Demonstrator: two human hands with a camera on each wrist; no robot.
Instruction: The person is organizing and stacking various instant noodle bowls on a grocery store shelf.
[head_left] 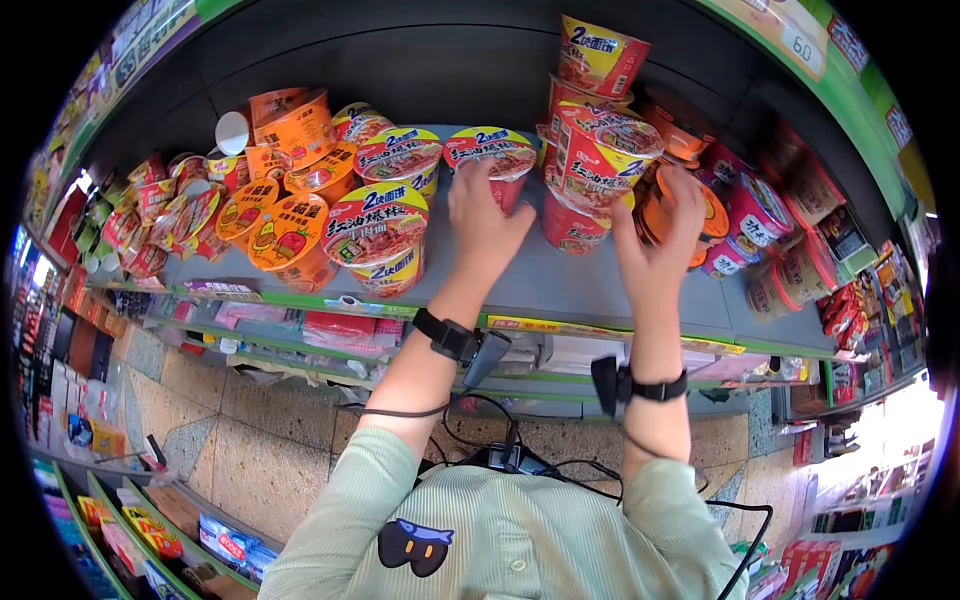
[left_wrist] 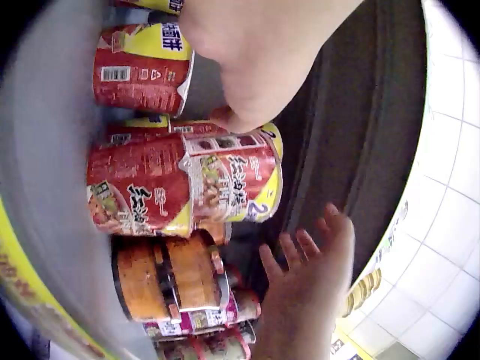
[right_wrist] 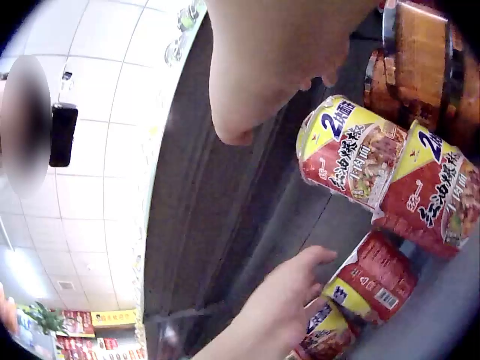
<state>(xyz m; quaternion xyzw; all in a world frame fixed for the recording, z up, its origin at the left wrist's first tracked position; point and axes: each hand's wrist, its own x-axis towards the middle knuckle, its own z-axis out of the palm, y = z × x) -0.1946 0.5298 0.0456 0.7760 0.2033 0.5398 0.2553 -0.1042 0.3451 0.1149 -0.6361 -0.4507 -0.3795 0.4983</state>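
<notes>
In the head view my left hand (head_left: 490,220) is at a red instant-noodle cup (head_left: 488,150), its fingers overlapping the front of the yellow-edged lid. Seen from the right wrist, that hand's fingertips lie right by the rim of the red noodle cup (right_wrist: 375,277), not curled round it. My right hand (head_left: 662,230) is raised beside a two-high stack of red noodle cups (head_left: 600,165), in front of an orange cup (head_left: 708,212). The left wrist view shows the right hand (left_wrist: 311,270) with fingers spread and nothing between them.
More red cups (head_left: 380,230) and orange cups (head_left: 290,240) crowd the shelf (head_left: 480,270) on the left. Behind the two-high stack rises a taller red stack (head_left: 600,60). Purple cups (head_left: 755,210) stand at the right. A dark back panel (head_left: 430,60) closes the shelf.
</notes>
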